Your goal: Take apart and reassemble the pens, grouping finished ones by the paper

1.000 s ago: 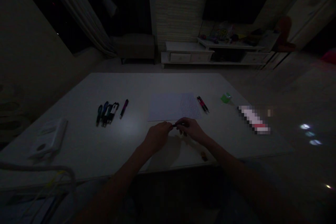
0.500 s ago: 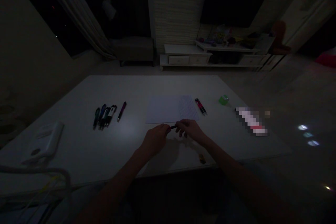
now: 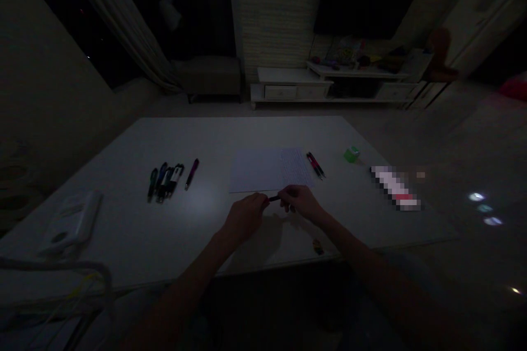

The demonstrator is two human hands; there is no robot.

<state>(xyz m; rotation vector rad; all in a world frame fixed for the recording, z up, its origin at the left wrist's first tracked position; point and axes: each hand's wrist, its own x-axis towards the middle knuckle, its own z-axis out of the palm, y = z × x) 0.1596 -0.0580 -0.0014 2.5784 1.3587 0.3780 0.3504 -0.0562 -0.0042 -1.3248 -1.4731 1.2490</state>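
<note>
Between my two hands, just in front of the paper, is a dark pen (image 3: 274,198), held level above the table. My left hand (image 3: 246,213) is closed on its left end, where a bit of red shows. The fingers of my right hand (image 3: 300,200) pinch its right end. Most of the pen is hidden by the fingers. Beyond the hands lies a white sheet of paper (image 3: 257,170), its right part covered in handwriting. Two red and black pens (image 3: 315,165) lie side by side at the paper's right.
On the white table (image 3: 173,252), several pens (image 3: 167,181) lie grouped at the left, a purple pen (image 3: 191,174) beside them. A white device (image 3: 72,222) sits far left. A green container (image 3: 351,154), a blurred-out phone-like object (image 3: 395,189) and a small yellowish item (image 3: 317,246) are on the right.
My right hand has shifted slightly right, and a little more of the pen shows between the hands. My left hand stays almost where it was.
</note>
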